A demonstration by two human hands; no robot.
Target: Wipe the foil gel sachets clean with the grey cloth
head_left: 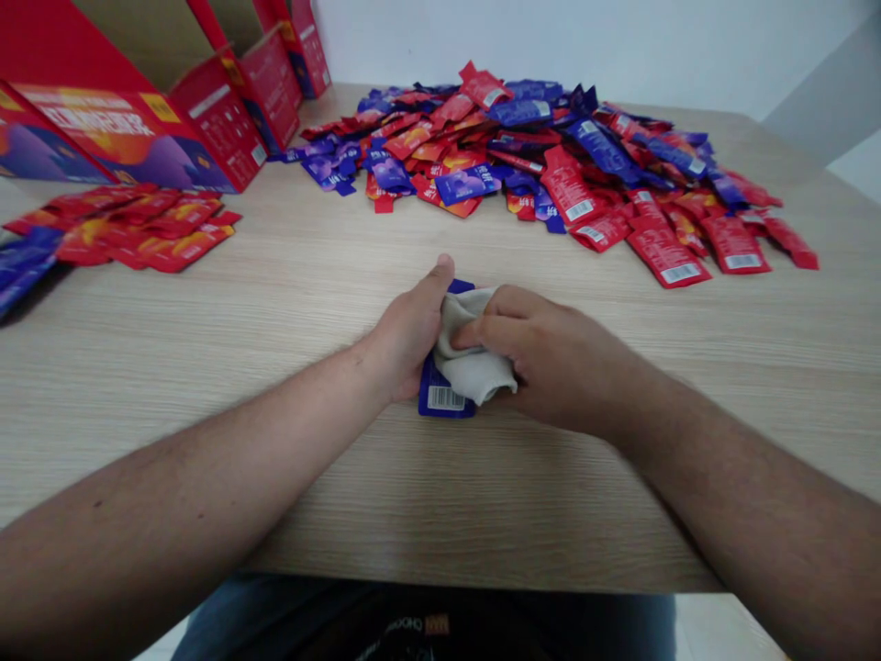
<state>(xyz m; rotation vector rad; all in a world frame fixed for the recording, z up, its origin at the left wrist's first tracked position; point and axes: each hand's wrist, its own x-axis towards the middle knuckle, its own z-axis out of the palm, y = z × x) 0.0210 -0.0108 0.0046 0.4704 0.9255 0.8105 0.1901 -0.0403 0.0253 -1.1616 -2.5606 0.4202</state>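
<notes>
A blue packet (428,378) with a barcode at its lower end is held over the middle of the table. My left hand (410,335) grips it from the left, thumb up along its edge and the other fingers hidden behind it. In my right hand (537,344) is a crumpled whitish cloth (474,367), pinched by the fingers and pressed onto the packet's face. The cloth covers most of the packet; its barcode end and a blue top corner stick out.
A big heap of red and blue packets (468,138) lies along the back of the wooden table (309,294). Red packets (138,225) and blue packets (27,266) are stacked at the left. Red printed cardboard boxes (213,119) stand open at the back left, near the white wall.
</notes>
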